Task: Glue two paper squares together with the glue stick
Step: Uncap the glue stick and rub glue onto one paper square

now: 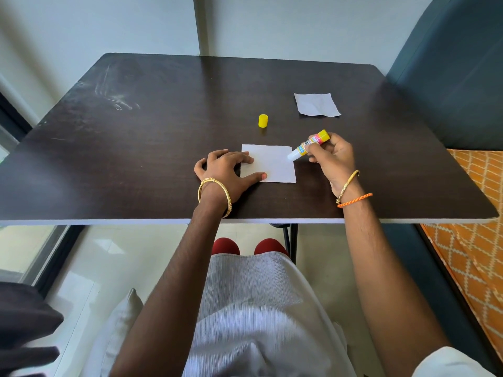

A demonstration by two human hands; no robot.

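A white paper square (273, 164) lies flat on the dark table (136, 148) near its front edge. My left hand (226, 171) rests spread on the square's left side, thumb and fingertips pressing it down. My right hand (333, 156) grips an uncapped glue stick (309, 145) with a yellow end and a colourful label. The stick is tilted, and its white tip touches the square's upper right corner. Farther back on the right lies a second white paper square (317, 104), slightly creased. The yellow cap (263, 121) stands upright between the two squares.
A dark blue cushioned seat (449, 77) stands along the table's right side, with an orange patterned fabric (479, 213) below it. A pale wall lies behind the table. My lap in a light garment sits below the front edge.
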